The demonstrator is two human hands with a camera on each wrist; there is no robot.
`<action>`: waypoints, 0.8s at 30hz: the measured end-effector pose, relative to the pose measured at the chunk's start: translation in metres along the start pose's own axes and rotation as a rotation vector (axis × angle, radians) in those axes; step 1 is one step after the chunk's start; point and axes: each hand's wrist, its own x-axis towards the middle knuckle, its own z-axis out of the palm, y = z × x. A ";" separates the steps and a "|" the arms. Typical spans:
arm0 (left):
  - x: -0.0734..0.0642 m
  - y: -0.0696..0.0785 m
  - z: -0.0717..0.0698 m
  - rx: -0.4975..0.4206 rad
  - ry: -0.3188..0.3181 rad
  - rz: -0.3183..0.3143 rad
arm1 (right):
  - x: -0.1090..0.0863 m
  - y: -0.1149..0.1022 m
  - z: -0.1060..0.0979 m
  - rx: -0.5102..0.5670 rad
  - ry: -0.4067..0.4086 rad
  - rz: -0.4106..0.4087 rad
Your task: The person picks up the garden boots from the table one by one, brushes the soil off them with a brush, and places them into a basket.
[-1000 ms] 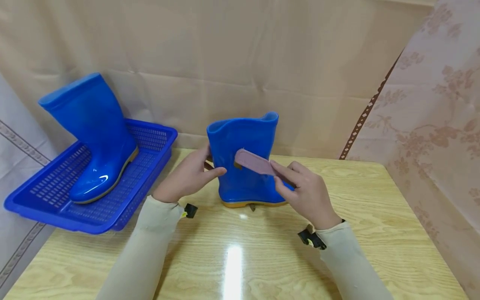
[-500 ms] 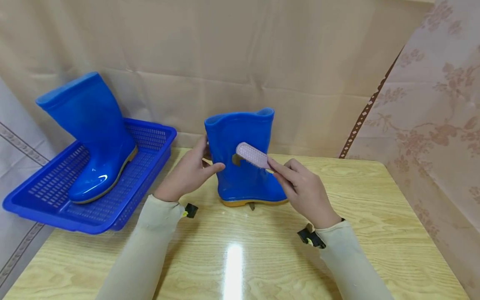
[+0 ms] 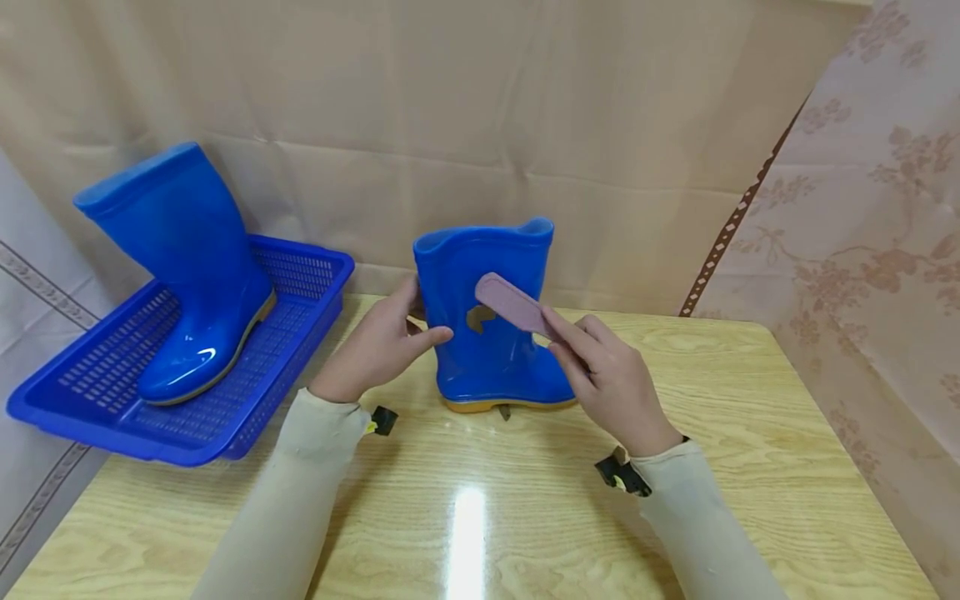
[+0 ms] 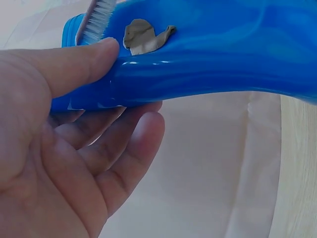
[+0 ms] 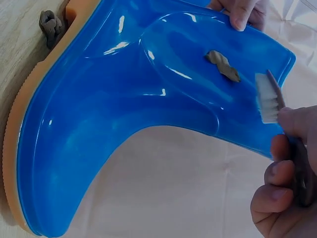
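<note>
A blue rubber boot (image 3: 487,367) with a yellow-orange sole stands upright on the table, toe to the right. My left hand (image 3: 382,346) grips the back of its shaft, thumb on the near side and fingers behind, as the left wrist view shows. In my right hand (image 3: 611,383) is a pinkish brush (image 3: 513,304) with white bristles (image 5: 267,98), held by its handle beside the upper shaft. A grey-brown patch of mud-like stuff (image 4: 143,37) sticks to the shaft, left of the brush. Another grey-brown lump (image 5: 50,27) lies by the sole.
At the left, a blue plastic basket (image 3: 300,358) holds a second blue boot (image 3: 198,275), which leans with its shaft to the left. A beige curtain (image 3: 600,167) hangs behind the wooden table (image 3: 570,517), and a flowered cloth (image 3: 885,225) hangs at the right.
My right hand has shifted the brush slightly up and right across the shaft, turning it over and back; more of the patch shows. My left hand keeps its hold on the boot.
</note>
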 end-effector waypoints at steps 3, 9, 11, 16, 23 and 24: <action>-0.001 0.002 -0.001 0.012 -0.015 0.016 | 0.000 0.000 0.001 -0.008 0.007 -0.022; -0.001 0.006 0.000 0.018 -0.021 0.000 | -0.002 -0.001 0.001 -0.048 -0.056 -0.016; 0.000 0.005 0.001 0.006 -0.013 -0.020 | -0.002 -0.001 0.000 -0.057 -0.078 -0.002; 0.001 0.003 0.003 -0.022 0.010 -0.047 | -0.003 0.000 -0.001 -0.062 -0.103 0.011; -0.001 0.002 0.002 -0.008 0.036 -0.020 | -0.002 0.000 0.000 -0.038 -0.057 0.006; -0.001 0.003 0.002 -0.005 0.037 -0.019 | -0.001 -0.001 0.000 -0.033 -0.044 0.008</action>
